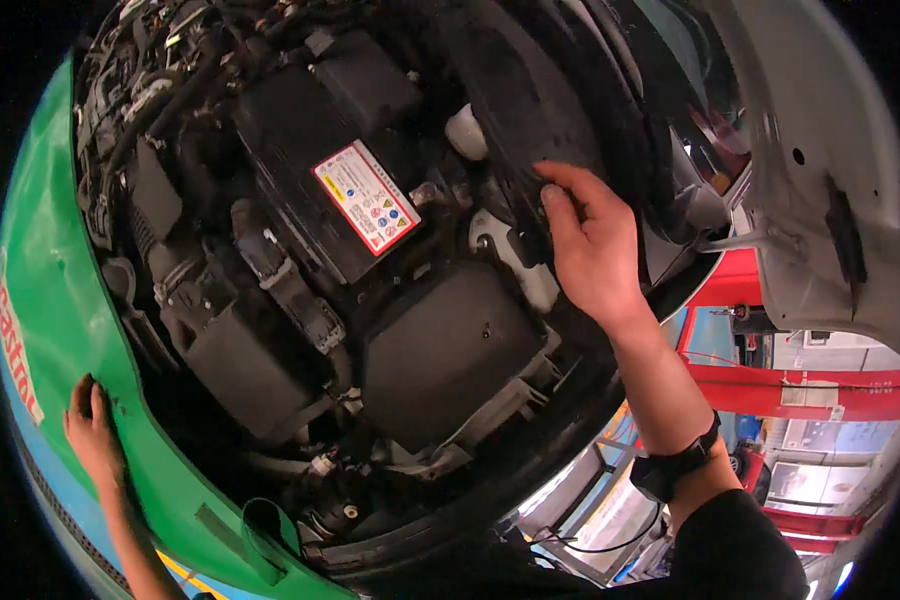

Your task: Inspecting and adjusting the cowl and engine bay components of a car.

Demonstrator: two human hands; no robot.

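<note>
My right hand [598,245] reaches over the right side of an open engine bay. Its thumb and index finger come together in a pinch at the edge of a black trim panel [540,90]. What lies between the fingertips, if anything, is too dark to tell. Below that hand sits a whitish plastic reservoir [532,275]. At the far left, my left hand [92,440] rests on a green fender cover [60,260], fingers extended and holding nothing. Between the hands lie a black battery [310,190] with a white and red label [367,197] and a black box cover [445,350].
Hoses and wiring [160,100] fill the upper left of the bay. A white cap [466,133] stands near the trim panel. The raised hood [820,130] hangs at upper right. Beyond the car are red lift beams [840,392] and a metal cart [590,500].
</note>
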